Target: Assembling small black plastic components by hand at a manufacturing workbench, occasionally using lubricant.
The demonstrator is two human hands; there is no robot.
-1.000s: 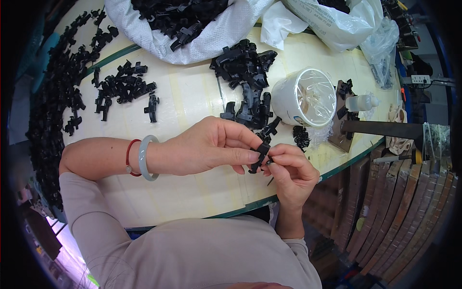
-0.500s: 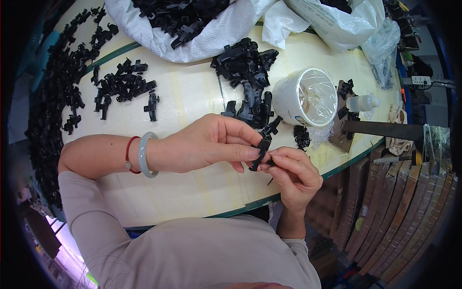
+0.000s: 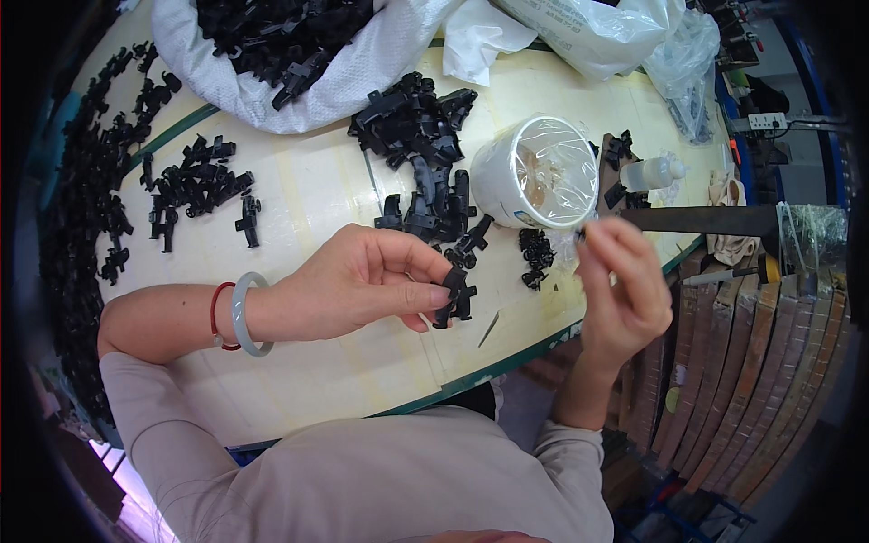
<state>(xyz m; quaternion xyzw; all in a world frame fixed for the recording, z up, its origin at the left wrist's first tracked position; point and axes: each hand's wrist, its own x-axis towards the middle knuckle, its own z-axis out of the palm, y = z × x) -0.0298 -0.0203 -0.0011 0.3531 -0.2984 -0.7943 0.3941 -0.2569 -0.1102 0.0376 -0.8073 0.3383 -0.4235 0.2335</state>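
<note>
My left hand holds a black plastic clip-like part between thumb and fingers, above the pale table. To the right, my right hand is raised beside the white tub, slightly blurred. Its thumb and forefinger are pinched together, and a small black piece shows at their tips. A heap of tiny black pieces lies between the hands, below the tub. Beyond my left hand, larger black parts are piled, reaching back to another heap.
A white woven sack full of black parts stands at the back, beside plastic bags. More black parts lie at the left. A dark metal bar and a small bottle are at the right. A thin dark strip lies near the edge.
My right hand has moved away from the part in my left hand, up and to the right toward the tub. The left hand still holds its part. The whole view has shifted slightly.
</note>
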